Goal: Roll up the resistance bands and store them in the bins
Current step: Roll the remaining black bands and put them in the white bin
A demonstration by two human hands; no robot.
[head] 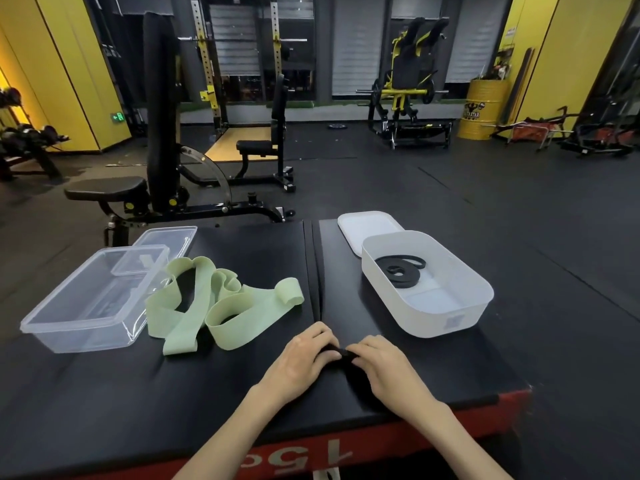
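A black resistance band lies on the black padded platform, partly rolled between my hands. My left hand and my right hand both pinch its rolled end with curled fingers; its loose tail runs back toward me and is hard to tell from the dark surface. A wide light-green band lies loose and tangled to the left. Another black band sits coiled inside the white bin on the right. A clear plastic bin stands at the left with no band in it.
A clear lid lies behind the clear bin and a white lid behind the white bin. A seam splits the platform down the middle. The red front edge is close to me. Gym benches and racks stand on the floor beyond.
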